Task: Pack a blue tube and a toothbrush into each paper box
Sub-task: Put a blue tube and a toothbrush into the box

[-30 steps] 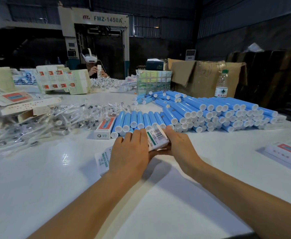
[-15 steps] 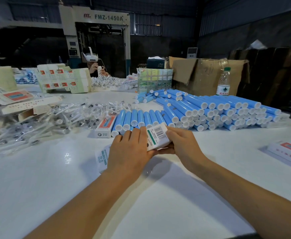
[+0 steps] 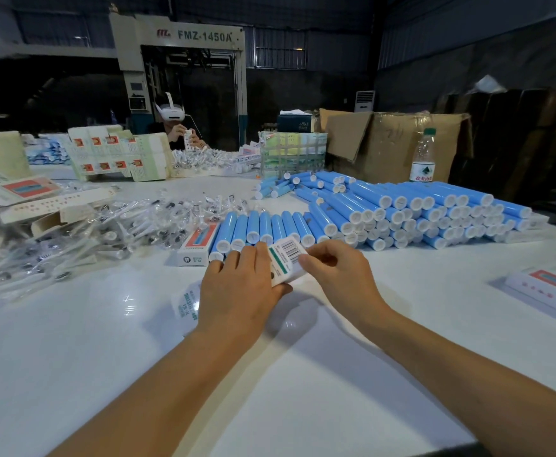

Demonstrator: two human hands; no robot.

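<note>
I am holding a paper box (image 3: 283,258) with both hands.

My left hand (image 3: 240,288) is lying over the box with its grip wrapped around it, and my right hand (image 3: 339,275) is pinching the end flap with the barcode. The box is sitting low over the white tabletop (image 3: 72,341), just in front of a row of blue tubes (image 3: 263,227). Wrapped toothbrushes (image 3: 88,232) are lying in a pile to the left.

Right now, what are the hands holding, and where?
A paper box: left hand lies over its middle, right hand pinches its barcode end flap.
</note>
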